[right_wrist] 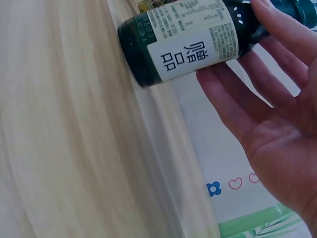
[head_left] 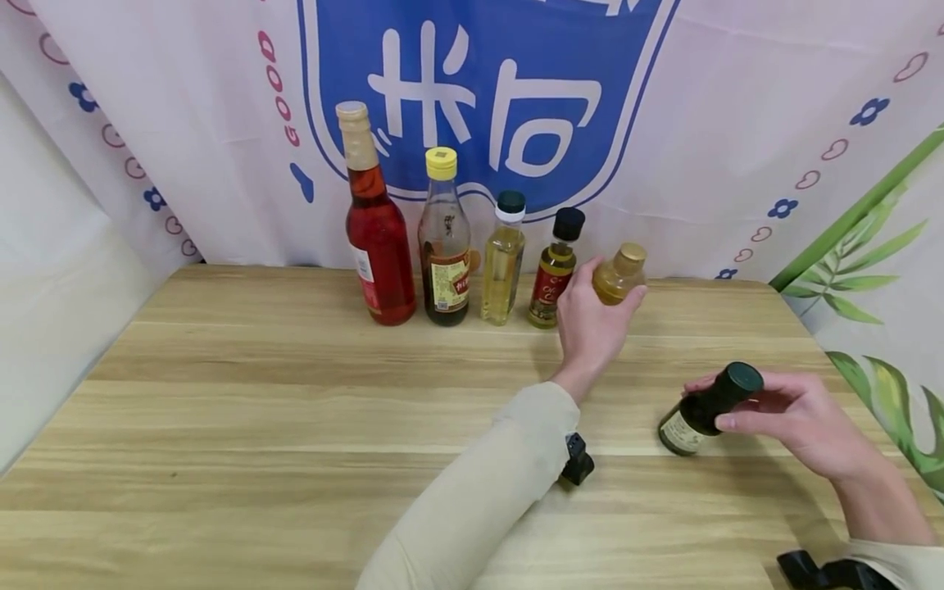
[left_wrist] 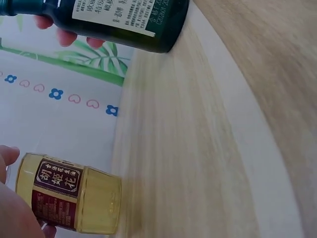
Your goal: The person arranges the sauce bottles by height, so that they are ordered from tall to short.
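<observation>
I have one small bottle in each hand, over the wooden table (head_left: 295, 410).

My left hand (head_left: 590, 324) curls its fingers round the little yellow bottle (head_left: 618, 274), at the right end of the row, just beside the black-capped bottle (head_left: 555, 270). My right hand (head_left: 796, 414) holds the dark green bottle (head_left: 704, 410) tilted, near the table's right side, its base touching the wood. Those fingers (right_wrist: 277, 29) lie nearly straight along it, pinching near the cap.

Staged booth: printed banner (head_left: 487, 106) behind a wooden table (head_left: 258, 426).
</observation>
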The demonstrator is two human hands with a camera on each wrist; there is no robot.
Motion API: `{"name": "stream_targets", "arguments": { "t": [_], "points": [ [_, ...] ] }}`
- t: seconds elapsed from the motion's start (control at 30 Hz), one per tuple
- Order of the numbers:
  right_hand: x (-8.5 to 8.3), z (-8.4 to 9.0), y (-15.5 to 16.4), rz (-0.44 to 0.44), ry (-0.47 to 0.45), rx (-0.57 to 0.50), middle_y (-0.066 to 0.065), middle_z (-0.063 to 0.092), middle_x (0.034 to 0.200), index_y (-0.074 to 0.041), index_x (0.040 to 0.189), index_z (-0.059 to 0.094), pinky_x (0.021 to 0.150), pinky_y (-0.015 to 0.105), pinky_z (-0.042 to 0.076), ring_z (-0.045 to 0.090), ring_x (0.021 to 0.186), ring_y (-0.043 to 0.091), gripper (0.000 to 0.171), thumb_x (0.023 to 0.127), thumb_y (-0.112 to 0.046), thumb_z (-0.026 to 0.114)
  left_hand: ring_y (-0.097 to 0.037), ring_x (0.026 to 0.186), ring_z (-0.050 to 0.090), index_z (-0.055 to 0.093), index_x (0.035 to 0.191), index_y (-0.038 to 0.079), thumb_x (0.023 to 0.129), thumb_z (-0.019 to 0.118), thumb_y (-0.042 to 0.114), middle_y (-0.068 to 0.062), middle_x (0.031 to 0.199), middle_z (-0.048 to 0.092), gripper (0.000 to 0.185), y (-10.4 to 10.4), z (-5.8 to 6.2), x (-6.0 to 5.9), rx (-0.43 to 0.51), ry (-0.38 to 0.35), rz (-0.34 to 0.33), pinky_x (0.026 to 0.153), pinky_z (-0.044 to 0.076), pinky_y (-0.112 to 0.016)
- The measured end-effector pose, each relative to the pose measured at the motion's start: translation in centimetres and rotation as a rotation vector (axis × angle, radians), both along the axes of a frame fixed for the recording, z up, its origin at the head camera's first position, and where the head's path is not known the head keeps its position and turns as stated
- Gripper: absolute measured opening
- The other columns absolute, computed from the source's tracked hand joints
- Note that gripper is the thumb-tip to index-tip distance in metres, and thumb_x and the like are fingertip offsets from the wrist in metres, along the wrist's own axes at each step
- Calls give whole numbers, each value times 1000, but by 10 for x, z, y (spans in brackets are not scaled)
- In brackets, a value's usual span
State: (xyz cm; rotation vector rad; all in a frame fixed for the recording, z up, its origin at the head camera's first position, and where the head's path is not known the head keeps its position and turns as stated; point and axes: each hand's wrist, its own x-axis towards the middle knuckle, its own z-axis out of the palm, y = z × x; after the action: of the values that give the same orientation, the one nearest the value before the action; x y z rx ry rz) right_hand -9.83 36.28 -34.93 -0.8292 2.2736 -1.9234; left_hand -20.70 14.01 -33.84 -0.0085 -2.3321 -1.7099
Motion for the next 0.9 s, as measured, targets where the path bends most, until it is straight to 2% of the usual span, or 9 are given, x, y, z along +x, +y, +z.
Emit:
{"name": "stream_targets", "arguments": {
  "t": [0.13, 0.27, 0.33, 0.47, 0.53, 0.6, 0.7, 0.8, 0.9],
  "points": [
    [0, 2, -2, -57, -10, -26, 21, 70, 118, 24, 118, 55, 84, 27, 59, 70, 110, 23, 41, 78, 31, 56, -17, 112, 64, 55, 136, 26, 80, 80, 45, 6, 127, 65, 64, 1, 0, 1, 11, -8, -1, 87, 55, -33],
    [0, 9, -7, -194, -19, -35, 16, 72, 116, 24, 120, 55, 87, 23, 57, 70, 109, 20, 39, 81, 26, 59, -16, 111, 64, 55, 135, 27, 80, 80, 46, 6, 126, 65, 64, 1, -2, 1, 21, -13, 0, 85, 55, -32],
    [-3, 14, -10, -303, -39, -23, 11, 74, 114, 21, 121, 57, 86, 21, 57, 71, 107, 18, 39, 83, 20, 63, -16, 110, 64, 56, 135, 27, 80, 80, 46, 6, 125, 66, 63, 0, -3, 0, 22, -10, 0, 85, 55, -32],
    [-11, 26, -18, -571, -116, 144, -9, 77, 103, 2, 125, 65, 80, 14, 55, 70, 98, 3, 39, 88, -6, 73, -15, 109, 65, 56, 133, 27, 80, 80, 45, 6, 123, 66, 61, -1, -2, -2, 28, 0, 2, 85, 55, -31],
    [-17, 29, -21, -648, -176, 158, -15, 76, 96, -5, 122, 69, 76, 12, 55, 69, 91, -1, 37, 86, -13, 77, -15, 109, 65, 57, 133, 27, 79, 81, 45, 6, 122, 67, 61, -1, -2, -2, 26, 4, 4, 85, 55, -31],
    [-26, 30, -25, -685, -210, 111, -17, 75, 90, -10, 117, 72, 72, 13, 56, 69, 85, -2, 34, 84, -16, 79, -15, 109, 65, 57, 133, 26, 80, 81, 44, 6, 122, 67, 61, -1, -1, -2, 25, 4, 2, 85, 55, -31],
    [-39, 30, -30, -683, -230, -76, -11, 76, 88, -9, 111, 75, 70, 17, 58, 71, 80, 2, 31, 81, -9, 81, -15, 110, 65, 56, 134, 26, 80, 81, 44, 6, 123, 66, 62, -1, -1, -1, 29, 2, -8, 86, 55, -30],
    [-51, 31, -37, -694, -225, -158, -8, 75, 90, -8, 108, 75, 69, 19, 59, 72, 78, 4, 31, 78, -9, 83, -14, 108, 65, 57, 132, 26, 79, 81, 44, 5, 122, 67, 61, -1, -2, -1, 28, 9, -7, 85, 55, -28],
    [-63, 31, -42, -723, -228, -189, -6, 73, 92, -6, 108, 75, 70, 20, 59, 72, 80, 5, 35, 75, -11, 86, -13, 106, 66, 58, 131, 26, 79, 82, 43, 5, 120, 69, 60, -1, -2, -2, 30, 16, -5, 83, 55, -27]
  ]
}}
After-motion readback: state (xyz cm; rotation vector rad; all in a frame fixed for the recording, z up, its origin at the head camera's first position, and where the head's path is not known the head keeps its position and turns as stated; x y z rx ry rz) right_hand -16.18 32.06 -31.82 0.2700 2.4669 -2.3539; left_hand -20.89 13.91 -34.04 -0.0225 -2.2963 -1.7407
